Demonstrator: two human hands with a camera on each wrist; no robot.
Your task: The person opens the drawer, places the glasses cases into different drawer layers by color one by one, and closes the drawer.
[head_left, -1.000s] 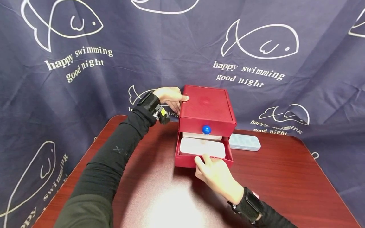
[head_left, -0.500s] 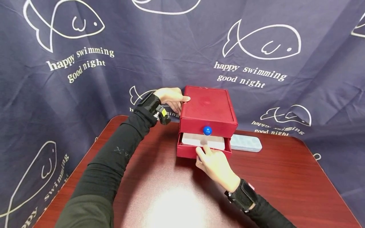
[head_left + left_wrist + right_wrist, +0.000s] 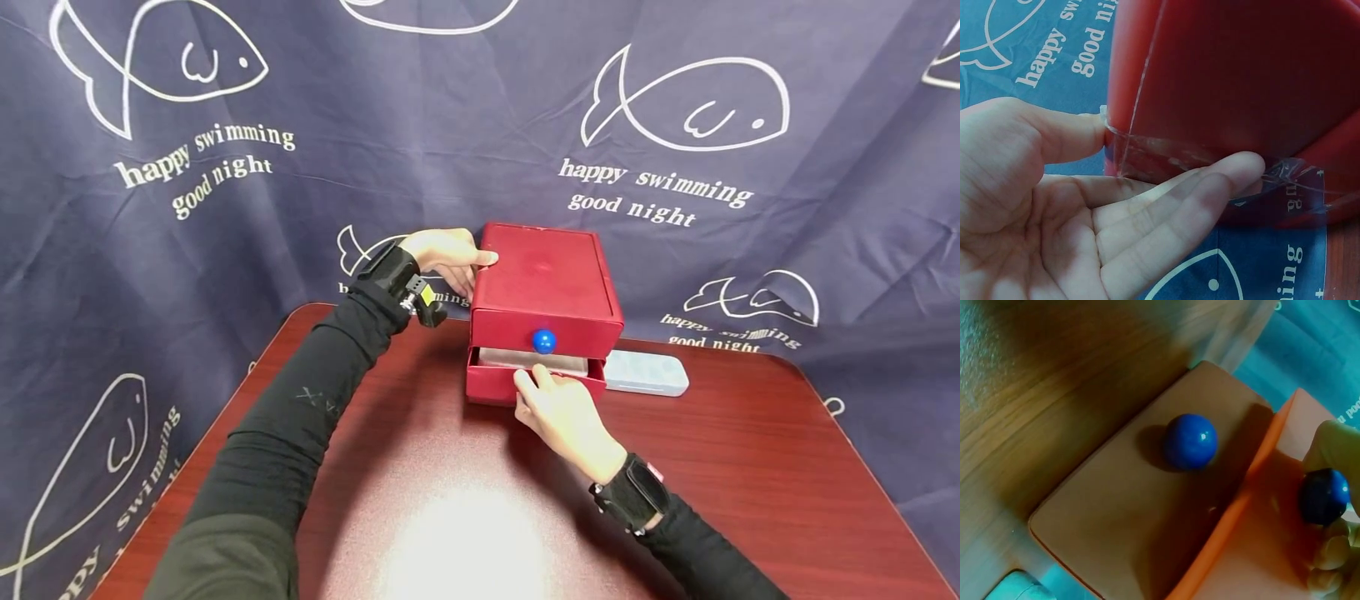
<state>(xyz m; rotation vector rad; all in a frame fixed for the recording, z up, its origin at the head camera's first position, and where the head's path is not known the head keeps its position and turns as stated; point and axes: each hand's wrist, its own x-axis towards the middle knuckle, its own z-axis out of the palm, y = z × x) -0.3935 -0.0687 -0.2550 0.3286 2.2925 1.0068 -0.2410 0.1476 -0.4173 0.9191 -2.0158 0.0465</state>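
Observation:
A red two-drawer box (image 3: 543, 271) stands on the table, with a blue knob (image 3: 544, 341) on its upper drawer. The lower drawer (image 3: 495, 386) is slightly out, and a white case (image 3: 510, 358) shows inside as a narrow strip. My left hand (image 3: 450, 254) rests on the box's left rear side, thumb at the top edge. Its fingers (image 3: 1166, 231) lie extended against the red wall in the left wrist view. My right hand (image 3: 562, 414) is at the lower drawer's front, fingertips at its rim. A blue knob (image 3: 1324, 496) sits between its thumb and fingers in the right wrist view.
A light blue case (image 3: 645, 373) lies just right of the red box. The reddish-brown wooden table (image 3: 735, 450) has a bright glare spot in front. Behind hangs a dark blue curtain (image 3: 420, 150) printed with white fish and lettering.
My right hand has moved away from me with the lower drawer, which slid well into the box. Less of the white case shows. The left hand has stayed in place.

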